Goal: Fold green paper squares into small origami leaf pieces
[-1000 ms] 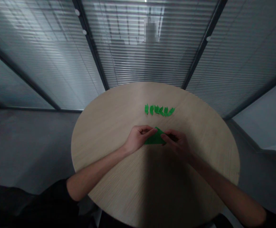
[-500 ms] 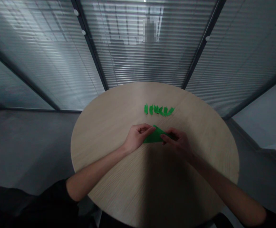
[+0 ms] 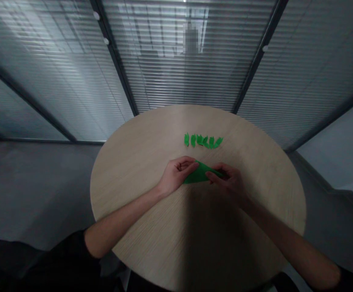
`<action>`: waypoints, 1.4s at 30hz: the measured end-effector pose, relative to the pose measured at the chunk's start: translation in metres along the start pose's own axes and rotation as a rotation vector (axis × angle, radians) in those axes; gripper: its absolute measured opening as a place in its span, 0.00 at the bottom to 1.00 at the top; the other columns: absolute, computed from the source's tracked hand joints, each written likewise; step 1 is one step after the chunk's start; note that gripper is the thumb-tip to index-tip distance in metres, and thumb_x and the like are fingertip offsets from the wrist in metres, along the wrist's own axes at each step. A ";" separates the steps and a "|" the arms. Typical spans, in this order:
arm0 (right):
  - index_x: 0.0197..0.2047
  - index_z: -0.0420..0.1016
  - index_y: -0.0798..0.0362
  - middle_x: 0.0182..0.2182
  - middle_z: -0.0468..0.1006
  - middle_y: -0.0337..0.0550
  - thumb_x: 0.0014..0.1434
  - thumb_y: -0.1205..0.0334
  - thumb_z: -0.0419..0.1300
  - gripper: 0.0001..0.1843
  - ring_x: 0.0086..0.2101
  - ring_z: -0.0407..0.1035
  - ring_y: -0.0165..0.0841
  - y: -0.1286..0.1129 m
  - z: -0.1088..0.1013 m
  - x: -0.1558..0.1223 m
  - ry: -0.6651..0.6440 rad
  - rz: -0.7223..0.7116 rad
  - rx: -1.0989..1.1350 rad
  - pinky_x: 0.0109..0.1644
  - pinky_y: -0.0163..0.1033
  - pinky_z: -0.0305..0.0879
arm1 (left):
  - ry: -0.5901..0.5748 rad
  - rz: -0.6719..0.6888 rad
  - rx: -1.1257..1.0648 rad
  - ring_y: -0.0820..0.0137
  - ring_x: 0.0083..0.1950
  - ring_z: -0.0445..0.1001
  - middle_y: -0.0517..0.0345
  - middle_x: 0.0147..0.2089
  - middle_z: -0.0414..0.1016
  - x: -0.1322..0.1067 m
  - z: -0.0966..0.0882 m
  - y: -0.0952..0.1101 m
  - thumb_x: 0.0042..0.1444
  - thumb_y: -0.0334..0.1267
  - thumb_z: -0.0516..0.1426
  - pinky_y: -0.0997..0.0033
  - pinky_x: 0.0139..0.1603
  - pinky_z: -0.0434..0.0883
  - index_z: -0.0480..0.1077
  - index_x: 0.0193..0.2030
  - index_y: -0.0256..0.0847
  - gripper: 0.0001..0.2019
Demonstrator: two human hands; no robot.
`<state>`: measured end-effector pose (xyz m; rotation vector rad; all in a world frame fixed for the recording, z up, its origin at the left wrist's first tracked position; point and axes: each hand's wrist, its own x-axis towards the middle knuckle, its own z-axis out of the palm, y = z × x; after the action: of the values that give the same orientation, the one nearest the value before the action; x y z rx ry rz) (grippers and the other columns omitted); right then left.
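Green pointed sheet [image 3: 196, 174] pinched by left hand [image 3: 174, 175], right hand [image 3: 230, 181]; grainy rounded table [image 3: 124, 162] beneath.

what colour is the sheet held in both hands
The sheet is green, clearest in the head view.

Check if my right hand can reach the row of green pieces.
Likely yes: the row of green pieces lies just beyond your right hand, with only tabletop visible between, though it would probably need to release the green sheet first.

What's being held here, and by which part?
A green sheet: the left hand grips its upper left side, the right hand its right end.
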<state>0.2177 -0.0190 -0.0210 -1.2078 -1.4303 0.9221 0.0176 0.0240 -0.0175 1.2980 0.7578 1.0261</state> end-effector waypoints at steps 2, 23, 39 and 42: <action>0.30 0.77 0.51 0.20 0.76 0.37 0.54 0.50 0.71 0.14 0.21 0.70 0.30 0.000 0.000 0.000 0.005 0.010 0.000 0.25 0.34 0.64 | 0.006 -0.001 0.009 0.74 0.30 0.72 0.58 0.31 0.78 0.000 0.000 -0.001 0.53 0.53 0.70 0.74 0.32 0.66 0.77 0.36 0.36 0.19; 0.31 0.77 0.51 0.21 0.77 0.37 0.51 0.46 0.73 0.18 0.22 0.73 0.31 0.003 0.001 0.000 0.019 0.111 0.115 0.27 0.35 0.70 | 0.050 0.006 0.017 0.74 0.29 0.69 0.59 0.29 0.75 0.002 0.000 0.000 0.54 0.52 0.69 0.74 0.30 0.64 0.77 0.35 0.37 0.18; 0.29 0.77 0.51 0.19 0.76 0.37 0.50 0.43 0.74 0.20 0.22 0.71 0.30 0.000 0.002 0.003 0.117 0.079 0.176 0.27 0.35 0.69 | 0.100 0.108 0.039 0.73 0.28 0.70 0.60 0.28 0.75 0.002 -0.003 0.001 0.54 0.55 0.69 0.75 0.28 0.65 0.76 0.36 0.39 0.19; 0.29 0.77 0.50 0.20 0.76 0.37 0.49 0.44 0.75 0.20 0.22 0.71 0.31 -0.002 0.001 0.003 0.131 0.075 0.182 0.27 0.35 0.70 | 0.123 0.113 0.041 0.73 0.28 0.69 0.61 0.27 0.74 0.002 -0.003 0.002 0.54 0.55 0.70 0.74 0.28 0.66 0.76 0.35 0.39 0.20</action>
<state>0.2159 -0.0165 -0.0189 -1.1691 -1.1783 0.9836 0.0156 0.0268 -0.0161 1.3338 0.8099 1.1952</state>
